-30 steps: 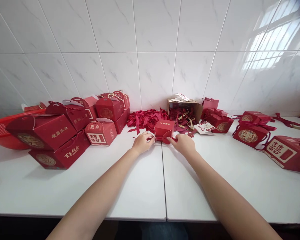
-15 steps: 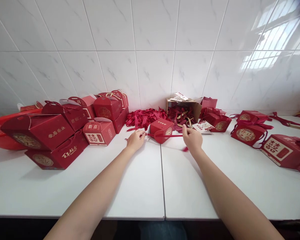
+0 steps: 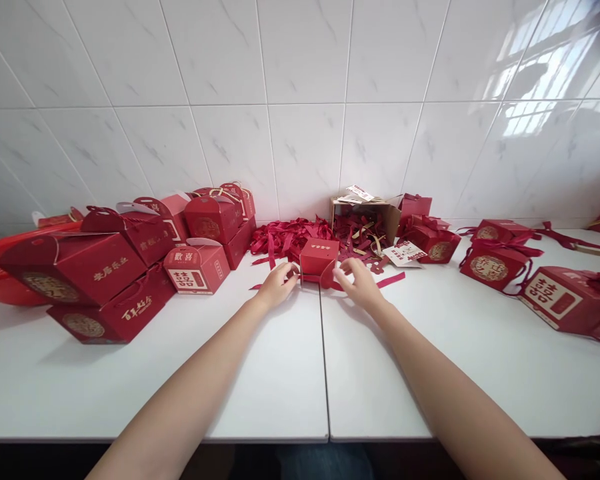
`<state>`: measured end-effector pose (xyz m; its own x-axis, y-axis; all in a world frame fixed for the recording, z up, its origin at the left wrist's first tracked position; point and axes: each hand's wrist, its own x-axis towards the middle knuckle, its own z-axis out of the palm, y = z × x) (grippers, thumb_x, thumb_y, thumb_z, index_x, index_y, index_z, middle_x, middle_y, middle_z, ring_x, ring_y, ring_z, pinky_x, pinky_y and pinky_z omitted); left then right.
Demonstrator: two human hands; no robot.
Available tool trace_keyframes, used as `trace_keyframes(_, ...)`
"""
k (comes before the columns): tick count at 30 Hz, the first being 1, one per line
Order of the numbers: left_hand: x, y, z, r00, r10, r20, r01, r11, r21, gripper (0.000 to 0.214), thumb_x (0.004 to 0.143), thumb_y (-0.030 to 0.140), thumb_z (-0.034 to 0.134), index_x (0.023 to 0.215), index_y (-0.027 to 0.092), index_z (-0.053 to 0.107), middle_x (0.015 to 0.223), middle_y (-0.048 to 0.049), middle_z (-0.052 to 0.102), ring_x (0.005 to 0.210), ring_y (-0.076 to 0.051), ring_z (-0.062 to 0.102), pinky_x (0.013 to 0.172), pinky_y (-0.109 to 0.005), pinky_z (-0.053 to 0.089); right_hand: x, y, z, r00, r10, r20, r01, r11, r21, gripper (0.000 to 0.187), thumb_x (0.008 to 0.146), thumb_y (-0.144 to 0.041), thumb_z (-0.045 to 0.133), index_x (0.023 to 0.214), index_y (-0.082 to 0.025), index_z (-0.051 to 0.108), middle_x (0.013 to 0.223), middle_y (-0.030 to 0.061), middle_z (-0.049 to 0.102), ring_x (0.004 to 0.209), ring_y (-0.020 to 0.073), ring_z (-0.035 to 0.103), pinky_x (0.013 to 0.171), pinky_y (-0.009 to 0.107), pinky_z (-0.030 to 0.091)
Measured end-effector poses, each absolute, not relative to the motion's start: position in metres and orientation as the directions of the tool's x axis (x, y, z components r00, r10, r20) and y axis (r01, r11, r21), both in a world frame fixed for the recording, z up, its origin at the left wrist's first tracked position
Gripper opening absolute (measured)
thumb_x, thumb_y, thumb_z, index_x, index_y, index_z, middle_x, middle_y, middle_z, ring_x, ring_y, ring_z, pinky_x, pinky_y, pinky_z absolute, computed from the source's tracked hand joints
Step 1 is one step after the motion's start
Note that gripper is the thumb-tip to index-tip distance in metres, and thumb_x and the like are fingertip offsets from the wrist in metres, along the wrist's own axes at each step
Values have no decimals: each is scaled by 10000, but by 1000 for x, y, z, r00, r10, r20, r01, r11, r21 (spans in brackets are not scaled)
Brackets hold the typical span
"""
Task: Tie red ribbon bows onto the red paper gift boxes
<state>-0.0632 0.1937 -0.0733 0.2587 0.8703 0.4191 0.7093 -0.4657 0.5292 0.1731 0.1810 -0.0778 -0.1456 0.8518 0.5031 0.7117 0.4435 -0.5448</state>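
Note:
A small red gift box (image 3: pixel 319 255) stands on the white table (image 3: pixel 260 373) at the seam between two tabletops. A red ribbon (image 3: pixel 387 281) runs across its front and trails out to the right. My left hand (image 3: pixel 277 284) is at the box's left side, fingers curled and pinching the ribbon there. At the box's right side is my right hand (image 3: pixel 360 283), its fingers pinched on the ribbon near the box front. Both hands are close to the box, one on each side.
Several larger red gift boxes (image 3: pixel 105 267) are stacked at the left beside a red basket (image 3: pixel 0 267). A pile of loose red ribbons (image 3: pixel 285 237) and an open cardboard box (image 3: pixel 367 223) lie by the tiled wall. More ribboned red boxes (image 3: pixel 500 267) sit at the right.
Half a second ago my hands were spread apart, pulling the ribbon taut sideways. Now both have come back in close to the small box's front.

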Motion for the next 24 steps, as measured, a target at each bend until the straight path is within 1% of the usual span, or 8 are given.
trace_keyframes(3, -53, 187, -73, 319, 857, 404, 690, -502, 520, 138, 848, 296, 517, 907, 189, 581, 934, -28, 622, 776, -146, 579, 703, -266, 484, 166, 176, -81, -315, 809, 497, 625, 571, -532, 254, 828, -441, 553, 923, -206, 535, 946, 59, 595, 844, 189, 564, 749, 291, 439)
trace_keyframes(6, -46, 181, -73, 343, 850, 399, 688, -517, 510, 191, 791, 341, 580, 927, 207, 575, 959, -18, 627, 755, -146, 577, 694, -258, 470, 166, 177, -85, -339, 793, 506, 591, 598, -541, 248, 821, -392, 558, 963, -193, 513, 985, 77, 591, 869, 192, 562, 761, 301, 440)
trace_keyframes(9, -45, 180, -72, 317, 857, 407, 707, -499, 501, 170, 801, 309, 567, 942, 216, 584, 978, -16, 648, 820, -161, 594, 741, -270, 464, 168, 181, -86, -297, 803, 517, 599, 578, -554, 173, 824, -301, 523, 951, -185, 504, 975, 79, 601, 884, 191, 558, 772, 301, 431)
trace_keyframes(11, -46, 182, -71, 284, 865, 414, 727, -476, 494, 131, 831, 271, 537, 929, 208, 598, 964, -18, 660, 847, -167, 598, 771, -290, 464, 169, 183, -85, -269, 815, 513, 618, 554, -558, 108, 818, -247, 500, 906, -187, 518, 936, 65, 615, 855, 184, 559, 761, 294, 423)
trace_keyframes(13, -48, 184, -71, 255, 872, 418, 748, -452, 486, 132, 868, 272, 525, 914, 182, 610, 949, -30, 660, 862, -168, 598, 797, -320, 471, 170, 183, -84, -250, 831, 496, 641, 526, -558, 64, 817, -224, 491, 838, -194, 543, 876, 43, 633, 798, 173, 561, 728, 281, 413)
trace_keyframes(15, -51, 186, -71, 231, 880, 414, 767, -427, 478, 184, 897, 311, 523, 914, 154, 617, 944, -43, 650, 866, -165, 601, 809, -350, 486, 173, 183, -83, -230, 851, 473, 669, 491, -557, 93, 828, -242, 498, 782, -200, 566, 819, 25, 648, 739, 163, 561, 684, 268, 398)
trace_keyframes(18, -57, 191, -72, 198, 897, 396, 797, -382, 467, 234, 906, 349, 528, 947, 138, 619, 961, -52, 642, 873, -162, 610, 810, -366, 508, 180, 184, -82, -163, 883, 440, 724, 410, -555, 143, 841, -295, 517, 763, -204, 594, 780, 23, 658, 695, 165, 561, 640, 266, 376)
trace_keyframes(24, -70, 198, -74, 141, 906, 399, 839, -323, 437, 235, 903, 336, 537, 1021, 148, 613, 1053, -70, 629, 942, -179, 606, 848, -393, 510, 194, 189, -83, -32, 918, 396, 791, 266, -551, 179, 800, -370, 593, 856, -203, 621, 800, 42, 660, 724, 191, 572, 622, 272, 367)
